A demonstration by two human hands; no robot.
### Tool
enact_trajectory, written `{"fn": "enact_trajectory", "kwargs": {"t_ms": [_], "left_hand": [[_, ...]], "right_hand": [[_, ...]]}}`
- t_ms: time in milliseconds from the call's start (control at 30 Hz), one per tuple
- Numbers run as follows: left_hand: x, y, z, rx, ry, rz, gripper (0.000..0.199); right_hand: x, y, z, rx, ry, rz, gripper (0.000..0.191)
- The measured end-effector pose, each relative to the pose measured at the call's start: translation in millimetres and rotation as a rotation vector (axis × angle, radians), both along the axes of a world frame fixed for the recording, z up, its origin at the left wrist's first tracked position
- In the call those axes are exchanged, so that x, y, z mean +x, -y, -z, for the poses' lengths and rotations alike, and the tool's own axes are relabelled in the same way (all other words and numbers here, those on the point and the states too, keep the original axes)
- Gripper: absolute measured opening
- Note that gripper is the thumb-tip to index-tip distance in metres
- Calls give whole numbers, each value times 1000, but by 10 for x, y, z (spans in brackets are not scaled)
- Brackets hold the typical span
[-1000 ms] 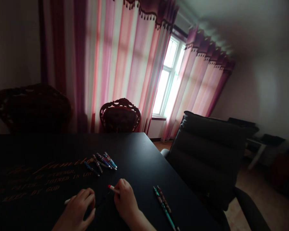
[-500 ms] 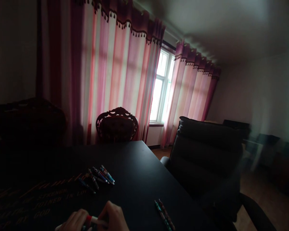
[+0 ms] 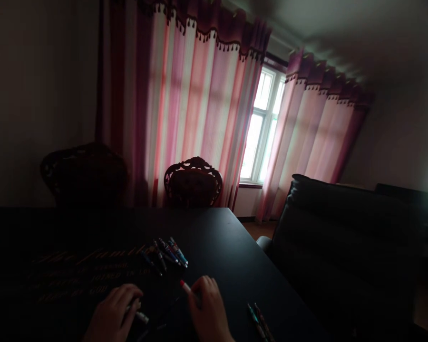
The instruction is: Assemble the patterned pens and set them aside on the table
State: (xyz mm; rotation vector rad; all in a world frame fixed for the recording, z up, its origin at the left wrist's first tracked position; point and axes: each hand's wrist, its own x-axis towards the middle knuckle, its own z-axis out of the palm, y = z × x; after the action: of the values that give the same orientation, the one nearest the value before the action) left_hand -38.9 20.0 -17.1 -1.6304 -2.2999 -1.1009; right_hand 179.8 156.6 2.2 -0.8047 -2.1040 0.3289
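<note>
My left hand [image 3: 116,311] is closed around a pale, white-ended pen [image 3: 141,317] above the dark table [image 3: 214,228]. To its right, my right hand [image 3: 209,304] grips a white marker with a red tip [image 3: 185,286], which points up and left. Beyond the hands lies a bunch of several pens [image 3: 167,252] on the tabletop. Two more pens, a teal one [image 3: 256,319] and a dark reddish one [image 3: 263,320], lie side by side to the right of my right hand. Thin dark objects between the hands are too dim to make out.
A black padded armchair [image 3: 328,237] stands along the table's right side. Two carved wooden chairs [image 3: 193,183] are behind the far edge, before striped curtains [image 3: 207,104] and a window [image 3: 258,128]. Gold lettering [image 3: 92,256] marks the table's left part.
My hands have moved apart and further into view. The red-tipped marker, earlier between both hands, is now in my right hand only. The camera view has shifted left.
</note>
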Motion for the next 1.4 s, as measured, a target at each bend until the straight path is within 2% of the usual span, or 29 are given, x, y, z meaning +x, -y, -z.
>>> {"fn": "enact_trajectory", "kwargs": {"t_ms": [33,100,233,400,600,833,1100,1233,1400], "left_hand": [[9,47,-87,-23,20,-54,25],[36,119,-228,-117,42,-82,27],[115,185,-357,-247,42,-105,21],[159,196,-379,-283,57,-89,12],[113,168,-385,-276,141,-106,28],[259,213,-462,-342,152,16,24],[254,203,-479,-368,148,18,26],[278,182,-530,-347,179,29,33],[432,116,-565,-333,212,123,43]], "right_hand": [[47,-3,-46,24,51,23,15],[111,-7,-93,28,170,66,14],[151,23,-103,17,329,53,16],[149,60,-160,2,311,31,18],[118,86,-225,-8,206,-44,12],[78,145,-216,16,166,-119,10],[82,176,-246,-11,128,-163,12],[78,189,-253,-24,88,-215,11],[29,268,-248,-41,32,-323,15]]}}
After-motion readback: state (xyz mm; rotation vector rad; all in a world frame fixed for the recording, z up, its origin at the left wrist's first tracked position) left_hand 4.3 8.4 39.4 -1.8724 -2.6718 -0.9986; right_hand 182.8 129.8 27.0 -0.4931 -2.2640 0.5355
